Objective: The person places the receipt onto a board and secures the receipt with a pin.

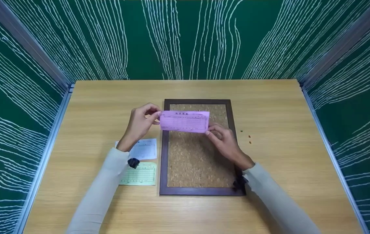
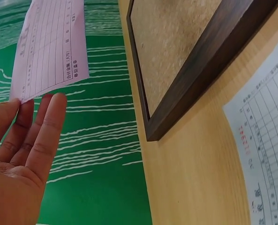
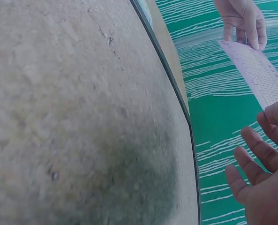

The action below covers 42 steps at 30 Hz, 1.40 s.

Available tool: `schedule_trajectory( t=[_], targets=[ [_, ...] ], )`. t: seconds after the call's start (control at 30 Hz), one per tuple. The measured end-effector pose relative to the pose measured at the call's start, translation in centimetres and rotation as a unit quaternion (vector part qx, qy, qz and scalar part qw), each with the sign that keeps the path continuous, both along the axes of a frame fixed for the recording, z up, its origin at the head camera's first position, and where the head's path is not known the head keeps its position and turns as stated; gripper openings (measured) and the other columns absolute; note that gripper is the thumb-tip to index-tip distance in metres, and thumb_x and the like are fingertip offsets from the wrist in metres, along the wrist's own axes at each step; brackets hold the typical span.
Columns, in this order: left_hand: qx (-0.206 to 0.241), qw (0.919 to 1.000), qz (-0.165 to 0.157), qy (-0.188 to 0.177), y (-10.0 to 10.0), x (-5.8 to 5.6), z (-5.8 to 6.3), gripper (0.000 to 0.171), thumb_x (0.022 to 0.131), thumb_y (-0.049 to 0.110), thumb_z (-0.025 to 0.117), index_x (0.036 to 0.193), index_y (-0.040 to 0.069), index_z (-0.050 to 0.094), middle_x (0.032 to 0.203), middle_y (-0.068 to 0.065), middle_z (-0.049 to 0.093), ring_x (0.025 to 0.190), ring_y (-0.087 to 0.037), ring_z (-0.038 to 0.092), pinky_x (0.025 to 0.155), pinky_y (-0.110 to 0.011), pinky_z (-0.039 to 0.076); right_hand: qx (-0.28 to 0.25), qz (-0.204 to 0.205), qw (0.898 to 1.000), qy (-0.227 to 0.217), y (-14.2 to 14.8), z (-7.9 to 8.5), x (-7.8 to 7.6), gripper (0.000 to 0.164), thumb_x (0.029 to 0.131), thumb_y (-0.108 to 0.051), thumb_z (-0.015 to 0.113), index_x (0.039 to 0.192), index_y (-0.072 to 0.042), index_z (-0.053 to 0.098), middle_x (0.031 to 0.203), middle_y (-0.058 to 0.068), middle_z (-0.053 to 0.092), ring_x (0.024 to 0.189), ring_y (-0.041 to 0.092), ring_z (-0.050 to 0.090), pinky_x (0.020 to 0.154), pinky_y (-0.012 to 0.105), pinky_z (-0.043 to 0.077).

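A pink printed receipt form point(image 1: 185, 122) is held up over the upper part of a dark-framed cork board point(image 1: 198, 159). My left hand point(image 1: 142, 121) pinches its left end between thumb and index finger; in the left wrist view, the other fingers of that hand point(image 2: 24, 145) extend away from the paper. At the lower right corner, my right hand point(image 1: 222, 139) pinches the form with thumb and forefinger. The right wrist view shows both hands on the pink form point(image 3: 258, 75), the right hand point(image 3: 265, 159) with its remaining fingers spread.
Left of the board lie a pale blue printed form point(image 1: 144, 149) and, nearer the front, a green one point(image 1: 139, 174), both partly under the left arm. Several tiny coloured pins point(image 1: 249, 136) lie on the wooden table point(image 1: 279, 182) right of the board. Green walls with white lines surround the table.
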<state>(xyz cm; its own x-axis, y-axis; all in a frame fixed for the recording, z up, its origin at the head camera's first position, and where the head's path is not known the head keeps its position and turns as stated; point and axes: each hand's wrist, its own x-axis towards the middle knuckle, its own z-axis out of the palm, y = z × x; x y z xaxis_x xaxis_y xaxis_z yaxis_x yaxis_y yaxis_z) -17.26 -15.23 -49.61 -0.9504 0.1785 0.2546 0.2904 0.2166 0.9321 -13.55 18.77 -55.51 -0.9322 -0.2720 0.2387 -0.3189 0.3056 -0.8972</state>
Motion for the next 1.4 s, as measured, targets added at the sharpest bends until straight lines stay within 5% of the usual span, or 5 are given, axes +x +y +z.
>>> schedule_trajectory(
  t=[0.33,0.77,1.07,1.4],
  targets=[
    [-0.029,0.9995,0.006,-0.013,2.1,-0.6,-1.0,0.01,0.108,0.002,0.069,0.112,0.002,0.077,0.104,-0.009,0.075,0.098,-0.038,0.074,0.081,-0.05,0.067,-0.031,-0.034,0.999,-0.018,1.4,-0.6,-0.1,0.012,0.109,-0.004,0.068,0.107,0.005,0.076,0.128,0.018,0.076,0.125,0.033,0.07,0.112,0.059,0.054],
    [-0.059,0.9976,0.032,-0.017,3.6,-1.7,-2.0,0.01,0.107,0.002,0.071,0.113,0.004,0.079,0.105,-0.006,0.076,0.099,-0.021,0.069,0.074,-0.029,0.062,-0.014,-0.071,0.996,-0.049,2.0,-1.1,-0.2,0.012,0.109,-0.004,0.068,0.106,0.004,0.075,0.127,0.016,0.076,0.121,0.028,0.07,0.109,0.051,0.056],
    [-0.039,0.9989,0.023,-0.009,4.5,-2.5,-2.4,0.005,0.104,-0.002,0.072,0.105,-0.001,0.077,0.096,-0.009,0.076,0.09,-0.019,0.069,0.075,-0.051,0.066,0.004,-0.09,0.994,-0.059,2.2,-0.2,-0.2,0.013,0.109,0.002,0.064,0.109,0.011,0.073,0.119,0.024,0.073,0.112,0.036,0.07,0.089,0.016,0.054],
    [-0.039,0.999,0.016,-0.017,5.1,-2.4,-2.8,0.007,0.105,-0.002,0.071,0.109,0.0,0.077,0.1,-0.011,0.075,0.088,-0.024,0.07,0.079,-0.057,0.065,-0.012,-0.094,0.994,-0.049,2.0,1.5,0.7,0.013,0.108,0.004,0.064,0.106,0.013,0.073,0.113,0.025,0.073,0.087,0.019,0.062,0.07,0.016,0.047]
  ],
)
